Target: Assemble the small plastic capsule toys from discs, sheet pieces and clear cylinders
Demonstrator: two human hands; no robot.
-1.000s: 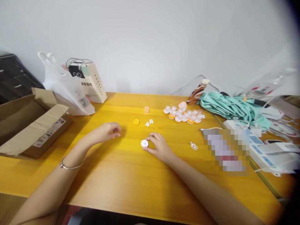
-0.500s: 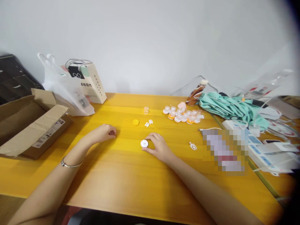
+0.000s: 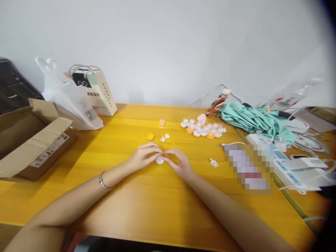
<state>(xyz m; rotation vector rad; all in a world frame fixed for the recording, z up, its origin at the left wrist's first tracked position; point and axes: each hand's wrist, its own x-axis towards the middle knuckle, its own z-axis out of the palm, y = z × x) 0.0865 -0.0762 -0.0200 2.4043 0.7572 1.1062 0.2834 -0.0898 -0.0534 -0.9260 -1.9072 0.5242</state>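
Observation:
A small white round piece is at the middle of the table, between my two hands. My left hand pinches it from the left, thumb and fingertips at its upper edge. My right hand grips it from the right, thumb on its side. The fingertips hide part of its rim. Just beyond lie a yellow round cap and two white cut-out pieces. A small clear cup stands behind them. Another white cut-out piece rests right of my right hand.
Several clear-domed capsules cluster at the back right, near a brown drink bottle and a green folded cloth. A power strip lies at the right. An open cardboard box, plastic bag and paper bag occupy the left.
My left hand has moved right and reached the white round piece, joining my right hand. The right hand stays at the piece. The view has shifted slightly.

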